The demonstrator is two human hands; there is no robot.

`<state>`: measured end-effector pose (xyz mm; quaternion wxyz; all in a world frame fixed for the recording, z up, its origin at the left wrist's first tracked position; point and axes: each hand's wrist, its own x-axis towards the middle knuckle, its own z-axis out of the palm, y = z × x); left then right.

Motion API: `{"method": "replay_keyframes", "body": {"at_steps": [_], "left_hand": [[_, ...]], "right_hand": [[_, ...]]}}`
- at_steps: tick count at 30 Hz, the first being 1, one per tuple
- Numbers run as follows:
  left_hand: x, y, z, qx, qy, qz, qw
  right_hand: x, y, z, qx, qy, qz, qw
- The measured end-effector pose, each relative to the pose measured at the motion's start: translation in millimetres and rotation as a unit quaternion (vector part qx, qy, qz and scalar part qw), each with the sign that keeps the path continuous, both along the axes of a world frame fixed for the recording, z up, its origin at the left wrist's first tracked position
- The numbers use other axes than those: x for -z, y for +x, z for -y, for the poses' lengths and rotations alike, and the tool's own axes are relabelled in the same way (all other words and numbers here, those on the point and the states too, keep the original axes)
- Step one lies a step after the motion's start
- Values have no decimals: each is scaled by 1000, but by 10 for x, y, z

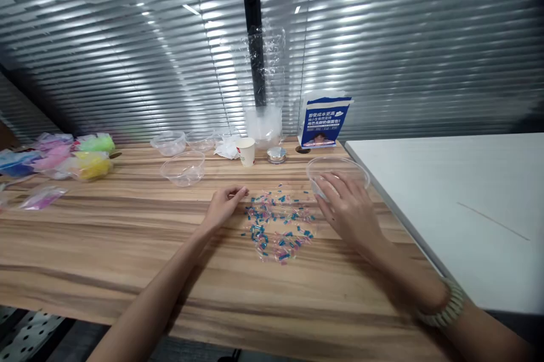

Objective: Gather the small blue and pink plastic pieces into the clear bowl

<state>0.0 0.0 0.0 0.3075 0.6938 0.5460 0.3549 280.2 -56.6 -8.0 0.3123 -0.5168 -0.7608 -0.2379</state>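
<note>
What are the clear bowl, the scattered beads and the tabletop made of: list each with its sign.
Clear bowl by the right hand: thin glossy plastic, by its see-through wall and shiny rim.
Beads: tiny blue, pink and clear tubes, likely plastic or glass; too small to tell.
Tabletop: striped wood grain, matte; solid wood or laminate, unclear.

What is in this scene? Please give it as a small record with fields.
surface: wooden table, with a white table beside it on the right
beads: small blue, pink and clear pieces, scattered between the hands
left hand: fingertips drawn together at the left edge of the beads; whether the grip holds one cannot be told
right hand: open, fingers against the near wall of a clear bowl
behind: paper cup; coloured bags far left
</note>
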Motion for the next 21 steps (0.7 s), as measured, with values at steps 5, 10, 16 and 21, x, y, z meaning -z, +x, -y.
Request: {"method": "replay_keyframes", "body": {"at_steps": [5, 10, 16, 21], "left_hand": [[-8, 1, 9, 3, 23, -72, 997], [4, 28, 22, 14, 39, -98, 994], [17, 33, 20, 20, 51, -128, 990], [36, -15, -6, 38, 59, -138, 988]], "right_hand": [[44, 56, -49, 32, 11, 3, 999], [58, 100, -77, 32, 8, 7, 999], [32, 103, -66, 13, -5, 20, 1000], [37, 110, -74, 4, -9, 13, 1000]]}}
